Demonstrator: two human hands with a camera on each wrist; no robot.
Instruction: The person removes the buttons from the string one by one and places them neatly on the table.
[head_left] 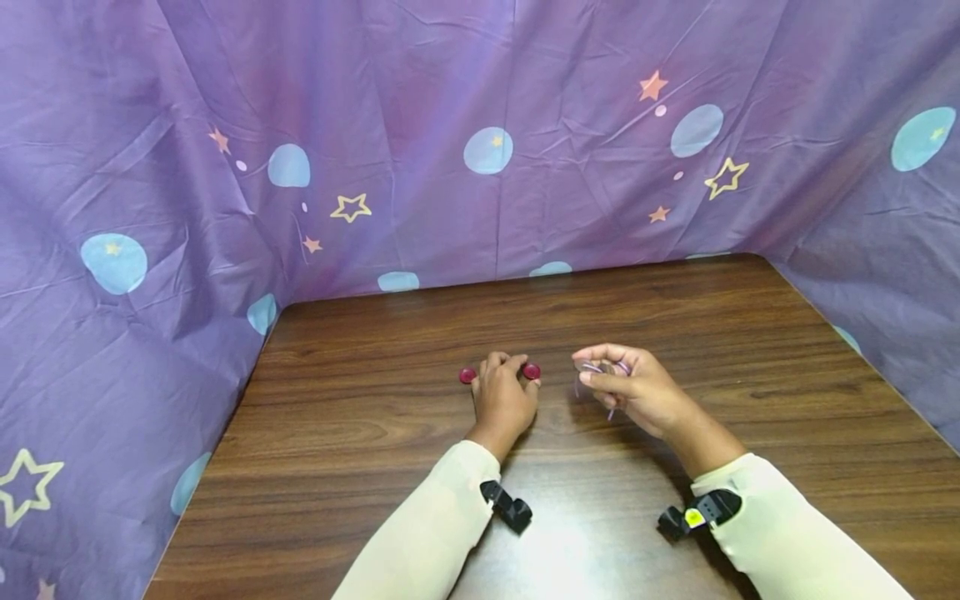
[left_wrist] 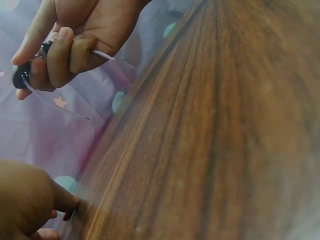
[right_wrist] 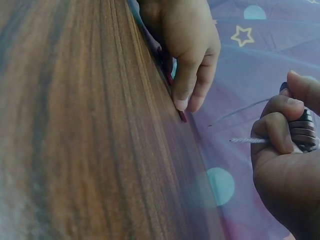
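Observation:
With its fingertips down at the wooden table (head_left: 360,467), the left hand (head_left: 502,398) has thumb and index finger on either side of a dark red button (head_left: 532,372). A second red button (head_left: 467,376) lies flat just left of its fingers. Raised above the table, the right hand (head_left: 637,383) pinches a dark round button (left_wrist: 20,76) between thumb and index finger. A thin pale purple string (right_wrist: 240,107) trails from that button. Curled against the palm is a stack of buttons (right_wrist: 303,131), partly hidden by the fingers, and another string end (right_wrist: 245,140) sticks out below.
A purple curtain (head_left: 420,92) with stars and pale blue circles surrounds the table's back and sides. Each sleeved forearm wears a black wrist camera, the left one (head_left: 513,510) and the right one (head_left: 697,512). Light glares off the table's near middle.

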